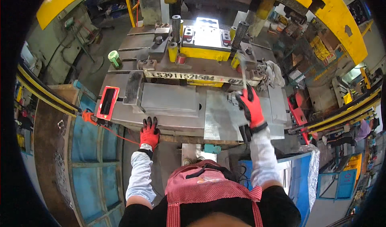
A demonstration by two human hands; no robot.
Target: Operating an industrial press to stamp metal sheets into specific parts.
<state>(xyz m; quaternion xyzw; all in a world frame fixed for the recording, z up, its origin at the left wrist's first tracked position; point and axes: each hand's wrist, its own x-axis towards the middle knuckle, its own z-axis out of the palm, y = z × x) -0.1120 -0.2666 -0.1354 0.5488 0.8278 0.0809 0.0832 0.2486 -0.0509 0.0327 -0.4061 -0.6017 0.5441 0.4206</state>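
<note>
My left hand (149,133), in a red glove with black fingertips, rests with fingers spread on the front edge of the machine bed (177,124). Just beyond it lies a stack of flat grey metal sheets (169,99), against an upright metal block (132,88). My right hand (251,106), gloved alike, is closed around a thin pale stick-like tool (244,77). The tool points away toward the die and its far end is smeared by motion. Below that hand is a larger shiny metal sheet (219,114). The die's lit upper face (207,38) sits on a yellow base (205,53).
Dark guide posts (176,28) flank the die. On the bed's left stand a green-capped bottle (115,60) and a red-framed phone-like device (107,102). A crumpled grey cloth (273,74) lies at the right. A blue metal rack (86,146) stands left; yellow-edged bars run along both sides.
</note>
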